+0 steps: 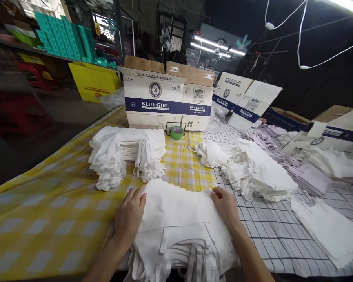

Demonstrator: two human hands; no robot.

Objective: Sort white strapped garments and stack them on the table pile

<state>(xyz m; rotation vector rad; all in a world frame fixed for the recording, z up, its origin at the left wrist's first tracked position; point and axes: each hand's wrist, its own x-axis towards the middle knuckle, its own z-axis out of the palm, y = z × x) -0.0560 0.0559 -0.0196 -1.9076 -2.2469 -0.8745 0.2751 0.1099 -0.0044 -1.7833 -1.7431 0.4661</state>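
Lower middle of the frame: a layered pile of smooth white fabric garments with thin straps (179,207) is lying on the table, straddling the meeting of a yellow-and-white checked cloth (76,203) and a white cloth with a black grid (270,231). Both bare hands are flanking its far half: the left hand (128,215) is lying along the left edge, and the right hand (226,205) is bending its fingers at the upper right corner. Grip: both are touching fabric, neither is clenching into a fist; cannot tell whether the fingers are pinching the top layer or only pressing on it. The step in hand seems to be squaring the top piece over those below. Working it well would probably mean drawing both sides outward with equal, light tension, matching corners to the layers underneath, smoothing from the middle toward the edges, and leaving the straps untwisted. Thin cloth like this will likely ruck if one side is pulled harder. Appearance: the top piece is showing plain matt white, a slightly wavy far edge dipping at the middle, and a seam running crosswise below. Nearer the wearer, many folded edges are stacking closely, and the narrow straps are hanging in two loose bunches, the bottom of the frame cutting them off.
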